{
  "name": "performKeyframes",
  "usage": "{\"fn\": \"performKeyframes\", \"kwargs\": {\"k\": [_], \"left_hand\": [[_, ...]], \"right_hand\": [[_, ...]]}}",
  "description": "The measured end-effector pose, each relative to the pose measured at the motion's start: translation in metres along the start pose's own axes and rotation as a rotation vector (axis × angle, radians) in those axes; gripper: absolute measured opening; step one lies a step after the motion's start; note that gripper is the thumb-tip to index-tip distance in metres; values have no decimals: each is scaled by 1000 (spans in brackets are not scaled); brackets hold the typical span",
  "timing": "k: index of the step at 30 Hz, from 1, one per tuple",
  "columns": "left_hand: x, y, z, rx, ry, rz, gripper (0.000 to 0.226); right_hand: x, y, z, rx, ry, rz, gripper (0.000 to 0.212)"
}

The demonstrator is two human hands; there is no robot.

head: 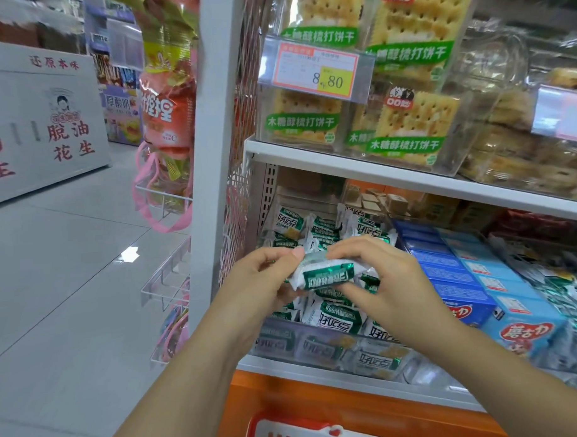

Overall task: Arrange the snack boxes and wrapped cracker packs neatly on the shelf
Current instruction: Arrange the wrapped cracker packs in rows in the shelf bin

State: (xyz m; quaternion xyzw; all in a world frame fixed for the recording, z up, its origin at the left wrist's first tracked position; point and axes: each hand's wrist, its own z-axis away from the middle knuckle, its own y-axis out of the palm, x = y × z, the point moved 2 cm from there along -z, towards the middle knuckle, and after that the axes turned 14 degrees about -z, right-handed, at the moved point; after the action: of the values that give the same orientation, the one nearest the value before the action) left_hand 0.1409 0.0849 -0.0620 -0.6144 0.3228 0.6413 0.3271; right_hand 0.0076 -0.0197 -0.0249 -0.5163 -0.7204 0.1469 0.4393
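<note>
Nearest, low edge of view: red basket [298, 430] rim, in front of the orange shelf base [319, 397]. Above it, both forearms reach in to the lower shelf. Left hand [260, 278] and right hand [381, 280] share one green-and-white cracker pack [325, 276], held level just over the pile. The left pinches its end with the thumb on top; the right has fingers curled over the other end, thumb beneath. Under the hands, the pile of packs [339, 318] sits behind a clear front panel [285, 341], lying every which way, some face-up, some tipped on edge. This looks like the unfinished part. Just beside it to the right, blue snack boxes [462, 277] stand in close, straight rows and seem already settled. Past them, more silvery packs [561, 293] lie loose; too blurred to judge. Next shelf up: clear tubs of crackers [408, 116] stacked behind a price tag [314, 72], tidy enough. Far left, across the aisle floor, a white display case [41, 122] and hanging snack bags [169, 108]. Estimate: boxes done, most packs left to straighten.
</note>
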Motion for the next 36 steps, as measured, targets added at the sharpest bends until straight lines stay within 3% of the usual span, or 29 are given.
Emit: {"fn": "performKeyframes", "kwargs": {"k": [3, 6, 10, 14, 18, 22, 27, 30, 36], "left_hand": [[-5, 0, 5, 97, 25, -13, 42], [-5, -1, 6, 129, 110, -199, 53], [-2, 2, 2, 34, 181, -343, 22], [0, 14, 1, 24, 217, -434, 38], [-1, 27, 5, 42, 263, -393, 23], [0, 19, 1, -96, 280, -476, 24], [-2, -1, -3, -372, 313, -436, 21], [-1, -11, -4, -492, 289, -407, 21], [7, -19, -8, -484, 200, -465, 33]], "right_hand": [[4, -5, -3, -42, 190, -129, 36], [-3, -5, -1, -44, 342, -225, 27], [-5, -6, 4, -38, 367, -193, 38], [1, -11, 9, -34, 294, -124, 39], [-7, -26, 15, -97, 338, -199, 32], [-40, -48, 20, -120, 398, -32, 28], [-79, -48, 27, 74, 450, 291, 36], [-83, -45, 31, 109, 434, 333, 43], [-77, -50, 26, 148, 425, 345, 47]]}}
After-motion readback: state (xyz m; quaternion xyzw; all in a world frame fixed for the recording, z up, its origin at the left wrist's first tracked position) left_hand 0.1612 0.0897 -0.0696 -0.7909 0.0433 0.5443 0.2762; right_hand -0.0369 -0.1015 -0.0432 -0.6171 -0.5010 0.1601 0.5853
